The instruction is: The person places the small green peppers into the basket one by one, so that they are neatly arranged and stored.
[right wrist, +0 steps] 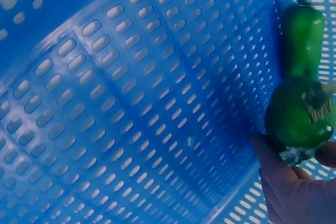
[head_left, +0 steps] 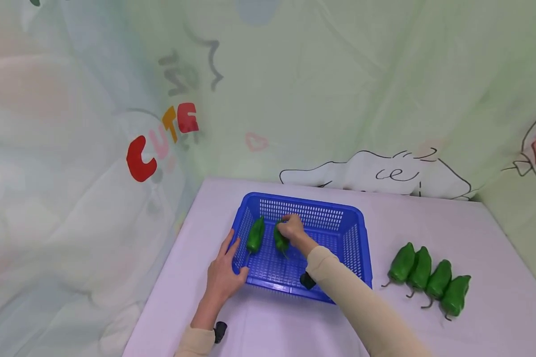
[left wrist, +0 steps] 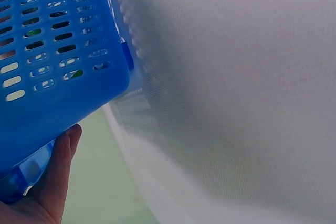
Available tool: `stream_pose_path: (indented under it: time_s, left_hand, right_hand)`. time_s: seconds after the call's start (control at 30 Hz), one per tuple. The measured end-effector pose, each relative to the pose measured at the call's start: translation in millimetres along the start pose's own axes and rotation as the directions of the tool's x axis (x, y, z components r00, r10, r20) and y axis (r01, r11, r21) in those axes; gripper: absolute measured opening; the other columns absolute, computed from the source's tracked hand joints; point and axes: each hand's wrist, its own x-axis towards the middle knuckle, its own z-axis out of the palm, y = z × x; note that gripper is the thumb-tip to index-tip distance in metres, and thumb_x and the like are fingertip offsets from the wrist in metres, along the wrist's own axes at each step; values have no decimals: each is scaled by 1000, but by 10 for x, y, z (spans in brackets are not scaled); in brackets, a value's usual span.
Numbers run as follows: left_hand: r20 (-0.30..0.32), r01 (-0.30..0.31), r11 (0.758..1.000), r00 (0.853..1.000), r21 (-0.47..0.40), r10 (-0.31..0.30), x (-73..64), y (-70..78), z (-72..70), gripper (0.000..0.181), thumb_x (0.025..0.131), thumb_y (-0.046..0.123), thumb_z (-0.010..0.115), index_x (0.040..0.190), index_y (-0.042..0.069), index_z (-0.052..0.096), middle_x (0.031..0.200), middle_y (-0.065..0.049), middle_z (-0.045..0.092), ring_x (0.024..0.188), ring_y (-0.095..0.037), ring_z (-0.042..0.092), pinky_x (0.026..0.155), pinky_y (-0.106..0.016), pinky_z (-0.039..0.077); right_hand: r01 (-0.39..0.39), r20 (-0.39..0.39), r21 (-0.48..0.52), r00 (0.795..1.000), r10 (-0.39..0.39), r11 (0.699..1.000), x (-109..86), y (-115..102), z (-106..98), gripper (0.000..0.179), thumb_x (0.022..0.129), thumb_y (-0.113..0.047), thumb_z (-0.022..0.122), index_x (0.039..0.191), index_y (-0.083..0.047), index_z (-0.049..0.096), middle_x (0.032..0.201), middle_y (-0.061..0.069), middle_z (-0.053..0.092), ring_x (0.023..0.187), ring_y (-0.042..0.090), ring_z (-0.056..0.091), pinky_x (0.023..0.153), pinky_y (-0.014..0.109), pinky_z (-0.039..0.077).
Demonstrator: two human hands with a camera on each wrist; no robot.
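Observation:
In the head view a blue plastic basket (head_left: 290, 287) stands on the table. My left hand (head_left: 223, 277) rests against its near left corner, fingers extended along the left rim. My right hand (head_left: 295, 229) reaches inside and holds a green pepper (head_left: 280, 243) with its stem toward me. Left of that one, another green pepper (head_left: 255, 235) lies on the basket floor. From the right wrist, the fingers (right wrist: 281, 174) pinch the end of the held pepper (right wrist: 299, 114), and the lying pepper (right wrist: 303, 40) shows behind it. The left wrist view shows fingers (left wrist: 58, 177) touching the basket rim (left wrist: 68, 106).
Several green peppers (head_left: 429, 277) lie in a row on the table (head_left: 411, 218) right of the basket. Printed fabric (head_left: 317, 89) hangs behind the table and along its left and right sides. A dark wrist device (head_left: 308, 280) sits under the right sleeve.

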Motion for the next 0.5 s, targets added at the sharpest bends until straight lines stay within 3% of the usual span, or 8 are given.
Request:
stream_pose_path:
  time_s: [0.13,0.27,0.5]
  left_hand:
    - [4,5,1000,1000,9,-5,-30,-12,18,71,73,18,67,140,-1,52,158,-9,32,85,-24,63,60,-28,47]
    - [-1,5,1000,1000,14,-5,-44,-1,27,70,74,17,67,141,0,52,159,-9,32,107,-32,64,73,-39,55]
    - [-8,4,1000,1000,9,-4,-18,1,2,70,75,16,68,141,1,52,159,-8,31,101,-29,65,69,-35,52]
  right_hand:
    - [-9,-16,-3,1000,9,1000,22,72,65,49,85,4,53,132,16,49,125,35,53,104,42,63,80,41,57]
    - [-11,-10,17,1000,11,1000,40,103,116,50,82,6,53,131,16,50,123,35,54,104,43,63,81,43,56]
    - [3,20,3,1000,-3,1000,40,45,169,54,83,6,60,136,13,47,127,33,53,108,44,62,81,46,56]
